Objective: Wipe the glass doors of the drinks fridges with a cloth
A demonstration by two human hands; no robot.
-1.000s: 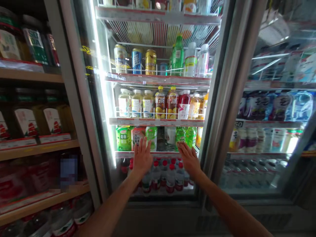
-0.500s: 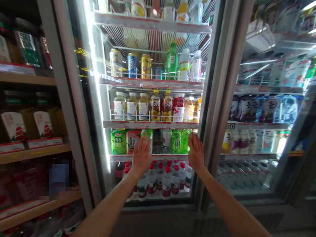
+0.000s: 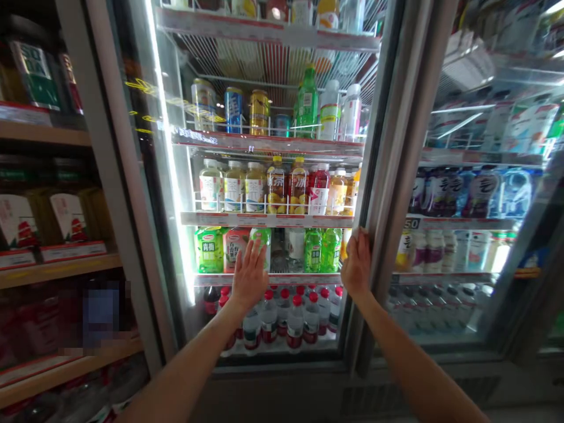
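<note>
My left hand (image 3: 249, 277) is raised, fingers stretched upward and palm forward, level with a glass cooler door. It overlaps a green-capped bottle (image 3: 261, 235) and a red drink pack (image 3: 231, 242) on the shelf behind; whether it touches the glass is hard to tell. At the right side of that door, my right hand (image 3: 356, 267) lies against the metal door frame (image 3: 379, 176), its fingers bent around the edge. Green drink bottles (image 3: 314, 251) stand just left of it, inside the cooler. Nothing loose shows in either hand.
Shelves above hold tea bottles (image 3: 277, 187), cans (image 3: 259, 111) and a green soda bottle (image 3: 307, 103). Red-capped bottles (image 3: 296, 323) fill the bottom. A second cooler section with purple bottles (image 3: 482, 191) is at right; wooden shelves (image 3: 57, 267) with large bottles stand at left.
My right hand has moved slightly right, from in front of the glass onto the door frame, with its fingers bending. My left hand stays spread, shifted slightly left. The view has shifted a little.
</note>
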